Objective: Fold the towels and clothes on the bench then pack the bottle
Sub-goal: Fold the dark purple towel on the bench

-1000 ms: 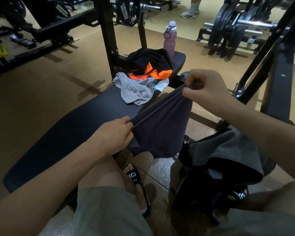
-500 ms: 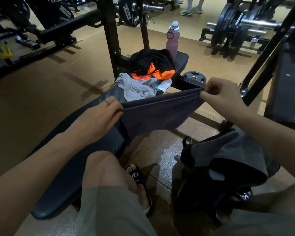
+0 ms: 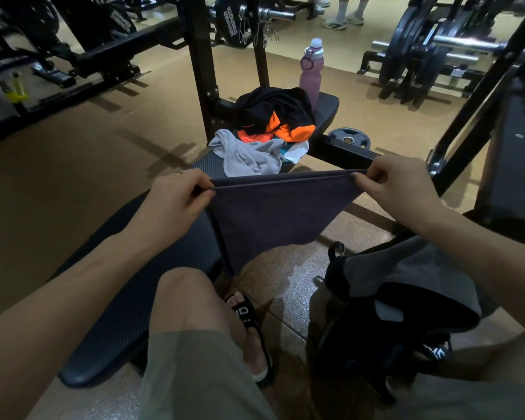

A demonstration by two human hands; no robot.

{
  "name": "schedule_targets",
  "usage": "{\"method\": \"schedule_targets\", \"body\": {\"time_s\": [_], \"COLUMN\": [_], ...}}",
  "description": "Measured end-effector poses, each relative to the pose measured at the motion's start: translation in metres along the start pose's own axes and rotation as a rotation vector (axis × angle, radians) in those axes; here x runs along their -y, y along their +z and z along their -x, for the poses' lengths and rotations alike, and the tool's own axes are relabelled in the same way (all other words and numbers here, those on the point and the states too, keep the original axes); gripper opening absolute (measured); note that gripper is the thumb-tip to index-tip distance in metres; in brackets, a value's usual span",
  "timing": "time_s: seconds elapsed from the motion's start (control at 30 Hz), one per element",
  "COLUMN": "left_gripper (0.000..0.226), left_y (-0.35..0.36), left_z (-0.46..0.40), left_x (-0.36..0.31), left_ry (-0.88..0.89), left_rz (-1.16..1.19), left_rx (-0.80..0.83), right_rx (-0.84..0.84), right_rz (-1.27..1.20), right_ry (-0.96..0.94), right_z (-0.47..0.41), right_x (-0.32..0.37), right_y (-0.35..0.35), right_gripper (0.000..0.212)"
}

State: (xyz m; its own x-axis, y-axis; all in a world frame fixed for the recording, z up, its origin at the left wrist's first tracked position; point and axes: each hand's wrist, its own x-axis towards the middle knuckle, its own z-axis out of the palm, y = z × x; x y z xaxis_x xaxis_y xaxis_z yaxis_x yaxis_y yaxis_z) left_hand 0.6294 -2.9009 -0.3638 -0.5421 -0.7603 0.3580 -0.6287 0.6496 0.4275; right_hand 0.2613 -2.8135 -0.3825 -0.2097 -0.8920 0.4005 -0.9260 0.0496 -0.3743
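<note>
The left hand (image 3: 176, 197) and right hand (image 3: 397, 180) each pinch a top corner of the dark towel (image 3: 273, 213), stretched w/ its long edge left-right, hanging beside the table (image 3: 152, 268), approx. level between them.

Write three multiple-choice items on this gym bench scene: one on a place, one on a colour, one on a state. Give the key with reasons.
1. Where does the bottle stand?
A. at the bench's far end, behind the clothes pile
B. inside the bag
C. on the floor by the sandal

2. What colour is the bottle's body?
A. green
B. pink
C. black

3. How is the dark towel held?
A. folded flat on the bench
B. bunched in one hand
C. stretched between the left hand and right hand

Key: 1 A, it rises upright beyond the pile; 2 B, its body is pink under a pale cap; 3 C, each hand pinches a top corner and the edge runs taut.
</note>
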Motion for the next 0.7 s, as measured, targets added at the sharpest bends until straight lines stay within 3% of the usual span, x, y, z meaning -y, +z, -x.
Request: {"method": "schedule_targets", "body": {"time_s": [0.17, 0.27, 0.33, 0.4, 0.5, 0.53, 0.7], "left_gripper": [0.009, 0.011, 0.010, 0.011, 0.016, 0.016, 0.017], "left_y": [-0.002, 0.000, 0.004, 0.007, 0.012, 0.013, 0.015], "left_z": [-0.004, -0.011, -0.017, -0.022, -0.030, -0.032, -0.035], "left_x": [-0.010, -0.022, -0.031, -0.040, -0.054, -0.058, -0.071], "left_ry": [0.075, 0.134, 0.158, 0.176, 0.194, 0.204, 0.214], "left_rz": [0.049, 0.053, 0.059, 0.080, 0.084, 0.087, 0.164], "left_rx": [0.124, 0.182, 0.202, 0.220, 0.263, 0.265, 0.227], "right_rx": [0.058, 0.355, 0.494, 0.482, 0.570, 0.606, 0.498], "right_rz": [0.095, 0.222, 0.293, 0.007, -0.808, -0.920, -0.918], "right_ry": [-0.002, 0.176, 0.162, 0.098, 0.166, 0.169, 0.122], "right_z": [0.000, -0.005, -0.004, 0.000, 0.009, 0.010, 0.015], "right_x": [-0.005, 0.000, 0.015, 0.041, 0.092, 0.102, 0.117], "right_y": [0.007, 0.009, 0.011, 0.010, 0.002, 0.004, 0.013], "right_gripper": [0.030, 0.020, 0.025, 0.039, 0.053, 0.054, 0.023]}}
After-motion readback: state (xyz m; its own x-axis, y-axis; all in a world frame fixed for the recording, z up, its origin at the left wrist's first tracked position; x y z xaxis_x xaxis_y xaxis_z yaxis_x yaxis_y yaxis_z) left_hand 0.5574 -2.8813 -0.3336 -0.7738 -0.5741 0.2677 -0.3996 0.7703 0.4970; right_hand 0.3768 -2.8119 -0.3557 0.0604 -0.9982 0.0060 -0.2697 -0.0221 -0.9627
